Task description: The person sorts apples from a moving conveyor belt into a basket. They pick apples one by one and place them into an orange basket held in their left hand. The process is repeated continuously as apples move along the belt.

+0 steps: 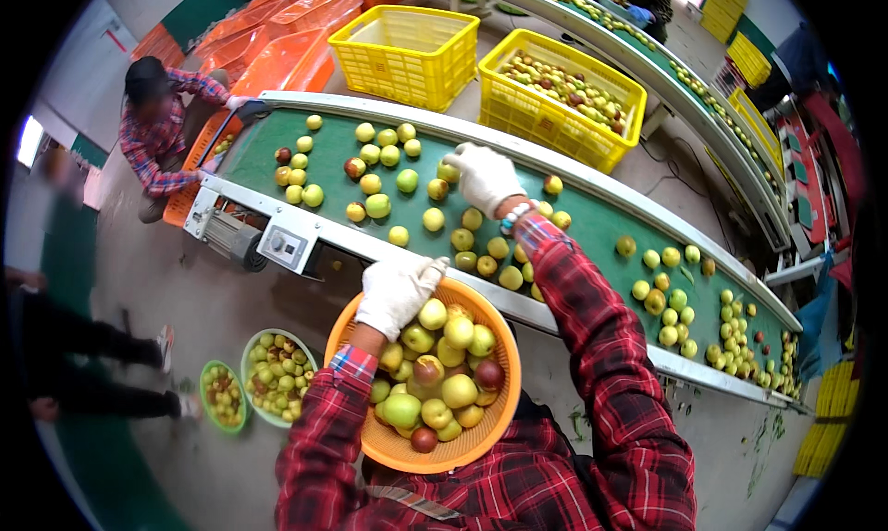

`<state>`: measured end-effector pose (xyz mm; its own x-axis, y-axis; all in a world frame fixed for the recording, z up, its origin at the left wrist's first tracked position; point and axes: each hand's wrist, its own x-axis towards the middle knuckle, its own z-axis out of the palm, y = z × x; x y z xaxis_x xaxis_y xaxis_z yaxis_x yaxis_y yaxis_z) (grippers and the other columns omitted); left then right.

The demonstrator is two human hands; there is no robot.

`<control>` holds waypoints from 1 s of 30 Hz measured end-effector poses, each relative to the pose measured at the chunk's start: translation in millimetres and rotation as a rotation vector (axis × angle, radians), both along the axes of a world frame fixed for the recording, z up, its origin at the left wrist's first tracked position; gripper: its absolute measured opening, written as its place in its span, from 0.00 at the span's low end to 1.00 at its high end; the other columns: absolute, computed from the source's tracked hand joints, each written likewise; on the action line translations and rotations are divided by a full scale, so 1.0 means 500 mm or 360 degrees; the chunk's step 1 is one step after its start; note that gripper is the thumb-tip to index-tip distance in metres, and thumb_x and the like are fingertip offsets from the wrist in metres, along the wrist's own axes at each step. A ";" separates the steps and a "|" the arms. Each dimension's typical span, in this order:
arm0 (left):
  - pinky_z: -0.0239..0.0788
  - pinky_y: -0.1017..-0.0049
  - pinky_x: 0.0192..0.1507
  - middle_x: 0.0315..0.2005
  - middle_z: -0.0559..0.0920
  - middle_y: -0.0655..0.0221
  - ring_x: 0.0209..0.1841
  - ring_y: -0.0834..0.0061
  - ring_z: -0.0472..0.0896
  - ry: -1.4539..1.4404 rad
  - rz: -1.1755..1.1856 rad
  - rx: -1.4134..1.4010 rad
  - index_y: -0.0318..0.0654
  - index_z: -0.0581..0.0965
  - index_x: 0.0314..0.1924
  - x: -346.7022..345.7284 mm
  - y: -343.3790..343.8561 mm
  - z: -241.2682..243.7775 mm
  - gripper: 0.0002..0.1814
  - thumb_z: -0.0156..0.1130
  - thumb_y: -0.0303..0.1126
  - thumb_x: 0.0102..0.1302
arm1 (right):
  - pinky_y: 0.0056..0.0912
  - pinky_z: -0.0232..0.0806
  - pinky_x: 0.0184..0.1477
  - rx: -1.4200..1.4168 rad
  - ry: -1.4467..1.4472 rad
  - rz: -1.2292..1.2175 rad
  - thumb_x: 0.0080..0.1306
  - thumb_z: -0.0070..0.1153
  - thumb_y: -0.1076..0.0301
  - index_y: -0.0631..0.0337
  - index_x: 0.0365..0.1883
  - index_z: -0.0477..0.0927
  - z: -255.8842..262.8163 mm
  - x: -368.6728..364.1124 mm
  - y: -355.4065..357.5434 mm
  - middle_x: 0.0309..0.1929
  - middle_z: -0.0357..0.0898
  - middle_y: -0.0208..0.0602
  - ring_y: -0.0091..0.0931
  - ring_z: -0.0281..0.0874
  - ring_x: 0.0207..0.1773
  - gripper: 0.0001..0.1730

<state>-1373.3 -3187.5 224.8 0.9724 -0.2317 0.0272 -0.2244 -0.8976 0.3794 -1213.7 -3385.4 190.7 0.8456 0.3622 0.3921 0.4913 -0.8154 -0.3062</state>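
Observation:
My left hand (399,295), in a white glove, is curled over the far rim of an orange plastic basket (512,392). The basket sits against my front, beside the conveyor's near rail, and holds many round green and reddish-brown fruits (437,412) that look like jujubes. Over the green conveyor belt (590,234) reaches my gloved right hand (485,177), fingers pointing left. A yellow-green fruit (448,174) lies right at its fingertips; whether the fingers grip anything is hidden. More loose fruits (433,219) are scattered along the belt on both sides of that hand.
Beyond the belt stand two yellow crates (409,59), one with fruit (565,90). A motor and control box (283,243) jut from the near rail. Fruit-filled bowls (244,364) stand on the floor. A person (163,128) crouches at the belt's left end by an orange crate.

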 end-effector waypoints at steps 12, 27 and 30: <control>0.77 0.58 0.37 0.28 0.87 0.59 0.33 0.54 0.86 0.0020 -0.0022 -0.0067 0.51 0.89 0.37 -0.020 -0.031 0.035 0.23 0.55 0.57 0.74 | 0.26 0.74 0.37 0.1868 0.1487 0.0475 0.64 0.67 0.67 0.64 0.66 0.73 0.020 -0.044 -0.074 0.48 0.82 0.41 0.22 0.80 0.37 0.32; 0.76 0.59 0.44 0.33 0.87 0.56 0.39 0.51 0.85 0.0045 0.0036 0.0002 0.47 0.88 0.39 -0.070 -0.081 0.051 0.23 0.57 0.56 0.74 | 0.41 0.68 0.52 0.0272 0.0153 0.0739 0.59 0.63 0.61 0.50 0.43 0.82 0.179 -0.605 0.007 0.46 0.77 0.32 0.33 0.77 0.54 0.14; 0.75 0.58 0.44 0.33 0.87 0.56 0.39 0.51 0.85 -0.0012 0.0005 0.0023 0.47 0.88 0.40 -0.092 -0.114 0.053 0.22 0.57 0.55 0.74 | 0.40 0.67 0.57 0.0445 0.0253 0.1041 0.60 0.63 0.62 0.50 0.46 0.81 0.171 -0.647 -0.035 0.53 0.78 0.31 0.33 0.77 0.58 0.15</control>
